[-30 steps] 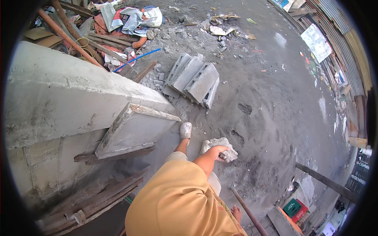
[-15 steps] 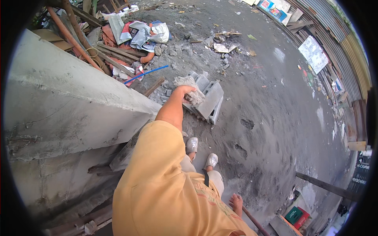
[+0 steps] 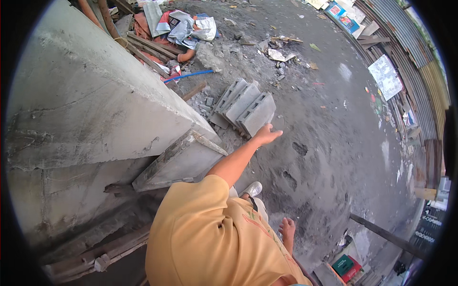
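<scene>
My left hand [image 3: 268, 135] reaches out over the dark ground at the near right corner of a row of grey concrete hollow blocks [image 3: 257, 114]. Its fingers are stretched and hold nothing; whether they touch the nearest block I cannot tell. The blocks lean tilted against one another. Beyond them, a rough pale chunk of concrete [image 3: 209, 56] is at the rubble by the blue strip [image 3: 191, 75]. Lower down, near my body, my right hand [image 3: 287, 229] hangs with its fingers loosely apart and nothing in it.
A concrete wall [image 3: 95, 95] rises on my left, with a tilted slab [image 3: 179, 164] against its foot. Planks, sacks [image 3: 183, 28] and rubble lie at the far left. Corrugated metal sheets [image 3: 396, 33] line the right. A dark bar [image 3: 386, 236] juts in at lower right.
My left hand has let go of the concrete chunk, which is now farther off by the rubble. The hand has moved right and nearer, to the near end of the blocks.
</scene>
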Demonstrator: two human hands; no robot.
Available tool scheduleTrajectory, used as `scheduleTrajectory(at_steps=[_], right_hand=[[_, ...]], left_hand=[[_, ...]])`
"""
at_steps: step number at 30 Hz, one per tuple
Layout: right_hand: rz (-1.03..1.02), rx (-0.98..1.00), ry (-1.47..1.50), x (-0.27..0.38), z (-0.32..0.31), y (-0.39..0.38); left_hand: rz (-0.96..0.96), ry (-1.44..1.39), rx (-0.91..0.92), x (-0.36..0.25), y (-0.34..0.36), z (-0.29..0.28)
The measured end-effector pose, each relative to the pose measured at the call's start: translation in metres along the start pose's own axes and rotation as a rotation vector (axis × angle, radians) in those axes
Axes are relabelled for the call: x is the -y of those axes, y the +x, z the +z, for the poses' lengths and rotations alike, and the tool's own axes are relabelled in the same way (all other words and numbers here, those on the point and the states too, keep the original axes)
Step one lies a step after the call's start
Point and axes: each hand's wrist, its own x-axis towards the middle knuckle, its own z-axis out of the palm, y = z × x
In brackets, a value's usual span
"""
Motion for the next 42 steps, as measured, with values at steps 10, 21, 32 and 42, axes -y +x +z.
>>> scheduleTrajectory(at_steps=[10,21,32,42], right_hand=[[-0.439,-0.093,0.013,0.031,-0.074,0.065],[-1.225,-0.793,0.037,0.246,-0.260,-0.061],[-0.159,-0.400,-0.363,-0.160,-0.098,-0.003],[0.842,-0.530,0.589,-0.409,0.229,-0.308]], left_hand=[[-0.131,-0.013,0.045,0.073,-0.084,0.064],[-0.367,-0.345,0.463,-0.002,-0.147,0.257],[0.597,0.003,1.142,-0.236,-0.266,0.428],[-0.201,1.408,0.509,0.175,-0.077,0.021]])
